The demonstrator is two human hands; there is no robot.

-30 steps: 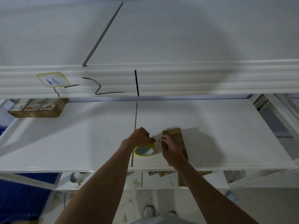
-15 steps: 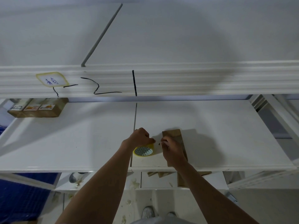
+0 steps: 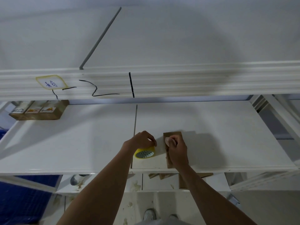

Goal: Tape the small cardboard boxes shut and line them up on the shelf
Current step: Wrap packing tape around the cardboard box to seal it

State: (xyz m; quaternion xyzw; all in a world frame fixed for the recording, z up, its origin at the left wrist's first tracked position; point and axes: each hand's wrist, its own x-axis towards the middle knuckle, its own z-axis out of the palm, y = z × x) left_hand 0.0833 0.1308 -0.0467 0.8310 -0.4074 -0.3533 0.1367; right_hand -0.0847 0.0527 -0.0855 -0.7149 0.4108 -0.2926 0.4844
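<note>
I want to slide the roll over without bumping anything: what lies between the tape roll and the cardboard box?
In the head view, only bare white shelf lies between the tape roll and the cardboard box; they sit apart.

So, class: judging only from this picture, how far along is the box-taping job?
Done: three labelled boxes stand in a row at the shelf's back left. In hand: the left hand grips the yellow tape roll; the right hand holds a tape piece over another box. Left: sealing that box and adding it to the row.
</note>
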